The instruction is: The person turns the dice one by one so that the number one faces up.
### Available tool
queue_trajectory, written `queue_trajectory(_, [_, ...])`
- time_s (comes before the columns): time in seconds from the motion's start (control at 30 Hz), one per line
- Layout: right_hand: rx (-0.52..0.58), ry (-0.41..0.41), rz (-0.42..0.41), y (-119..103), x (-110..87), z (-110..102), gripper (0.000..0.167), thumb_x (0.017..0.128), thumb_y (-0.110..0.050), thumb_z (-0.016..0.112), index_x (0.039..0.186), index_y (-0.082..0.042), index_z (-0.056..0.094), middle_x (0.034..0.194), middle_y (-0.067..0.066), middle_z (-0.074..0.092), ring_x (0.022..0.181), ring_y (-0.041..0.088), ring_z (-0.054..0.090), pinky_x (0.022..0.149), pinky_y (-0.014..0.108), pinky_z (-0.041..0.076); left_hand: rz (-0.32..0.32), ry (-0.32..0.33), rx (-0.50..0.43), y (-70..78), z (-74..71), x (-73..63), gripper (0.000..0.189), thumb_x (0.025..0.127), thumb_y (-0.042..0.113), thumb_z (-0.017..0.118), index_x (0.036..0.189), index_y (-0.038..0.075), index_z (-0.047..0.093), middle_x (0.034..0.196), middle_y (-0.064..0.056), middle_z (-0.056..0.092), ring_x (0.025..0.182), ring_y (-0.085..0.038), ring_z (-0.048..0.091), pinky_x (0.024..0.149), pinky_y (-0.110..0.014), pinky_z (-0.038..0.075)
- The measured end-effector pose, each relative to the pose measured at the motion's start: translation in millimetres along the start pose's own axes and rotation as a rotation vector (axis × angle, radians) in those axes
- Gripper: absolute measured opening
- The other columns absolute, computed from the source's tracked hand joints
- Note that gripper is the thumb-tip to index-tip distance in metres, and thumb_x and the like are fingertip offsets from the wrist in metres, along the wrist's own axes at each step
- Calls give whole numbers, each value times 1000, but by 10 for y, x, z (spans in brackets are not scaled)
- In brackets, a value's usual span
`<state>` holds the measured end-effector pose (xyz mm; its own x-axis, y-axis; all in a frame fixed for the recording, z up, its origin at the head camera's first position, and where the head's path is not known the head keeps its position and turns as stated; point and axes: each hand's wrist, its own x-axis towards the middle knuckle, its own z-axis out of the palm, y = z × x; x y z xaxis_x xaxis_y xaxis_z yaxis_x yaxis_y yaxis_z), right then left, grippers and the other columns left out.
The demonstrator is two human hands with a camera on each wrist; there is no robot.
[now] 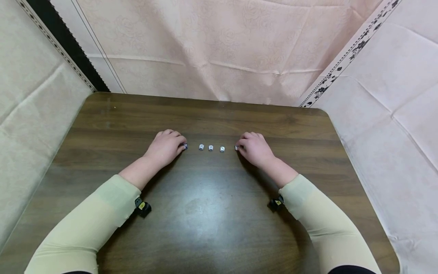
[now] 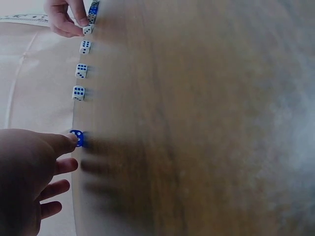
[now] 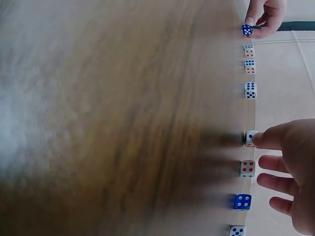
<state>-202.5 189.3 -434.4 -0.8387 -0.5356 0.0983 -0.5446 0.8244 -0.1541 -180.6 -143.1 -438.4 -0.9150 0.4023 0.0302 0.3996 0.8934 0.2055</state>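
Note:
My left hand (image 1: 165, 146) pinches a blue die (image 2: 79, 138) with white pips at the left end of a row on the wooden table. At the right, my right hand (image 1: 254, 147) has thumb and finger at a white die (image 3: 249, 138) and pinches it. Between the hands stand three white dice, the left one (image 1: 201, 147), the middle one (image 1: 210, 147) and the right one (image 1: 222, 149), spaced apart. Beside the right hand's other fingers, mostly hidden from the head view, are a white die with red pips (image 3: 247, 168), a blue die (image 3: 242, 202) and another white die (image 3: 237, 230).
The brown wooden table (image 1: 202, 213) has rounded far corners. Pale cloth (image 1: 212, 49) hangs behind it, and white cloth (image 1: 393, 114) borders the right side. Black wrist cameras hang under both forearms, the left one (image 1: 143, 207) and the right one (image 1: 275, 204).

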Motion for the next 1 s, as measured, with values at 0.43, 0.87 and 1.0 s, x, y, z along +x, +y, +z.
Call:
queue_trajectory(0.43, [-53, -34, 21, -9, 21, -3, 20, 98, -21, 62, 108, -13, 77, 105, 6, 62, 100, 28, 56, 92, 47, 42, 8, 12, 1, -8, -3, 11, 21, 98, 26, 64, 114, 13, 70, 122, -9, 63, 123, -35, 49, 104, -53, 36])
queue_trajectory(0.87, [18, -4, -17, 34, -15, -19, 17, 96, -19, 64, 109, -15, 75, 109, 7, 63, 102, 28, 57, 94, 49, 42, 6, 13, -3, 0, -5, -9, 22, 99, 27, 64, 114, 14, 70, 123, -10, 63, 123, -35, 50, 105, -53, 36])
queue_trajectory(1.0, [30, -20, -22, 42, -19, -17, 17, 95, -21, 65, 108, -15, 75, 109, 7, 63, 101, 27, 57, 94, 49, 41, 10, 20, -3, -6, 0, -11, 21, 98, 27, 64, 114, 14, 70, 122, -9, 64, 122, -35, 50, 104, -54, 36])
